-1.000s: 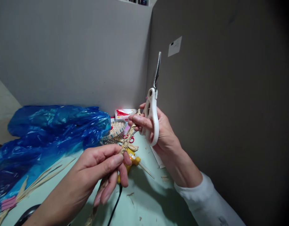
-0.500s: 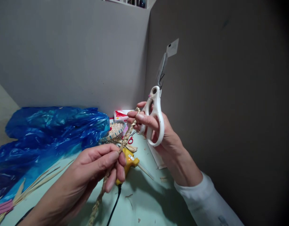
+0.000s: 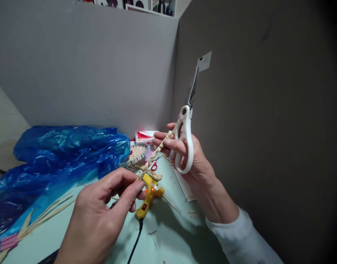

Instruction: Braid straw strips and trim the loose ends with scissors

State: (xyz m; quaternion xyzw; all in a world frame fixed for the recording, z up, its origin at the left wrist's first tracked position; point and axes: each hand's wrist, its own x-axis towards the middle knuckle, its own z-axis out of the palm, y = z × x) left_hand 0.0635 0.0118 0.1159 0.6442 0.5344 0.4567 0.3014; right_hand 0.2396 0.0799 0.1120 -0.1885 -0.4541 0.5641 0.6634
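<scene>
Braid (image 3: 157, 152) of straw is stretching between both hands: left hand (image 3: 102, 216) pinching its lower part, right hand (image 3: 196, 165) gripping its top plus scissors (image 3: 185, 143). It is looking light and pliable, best pinched near the ends.

The left hand (image 3: 102, 212) has dropped and turned its back to the camera, so the braid's (image 3: 157, 150) tail below it no longer shows. Its fingertips now pinch the braid just above the glue gun (image 3: 148, 196), which lies more exposed. The braid looks straighter between the hands. The right hand (image 3: 196, 165) has shifted slightly right, and the scissors (image 3: 185, 121) lean further right, tip at the label (image 3: 204, 61).
</scene>
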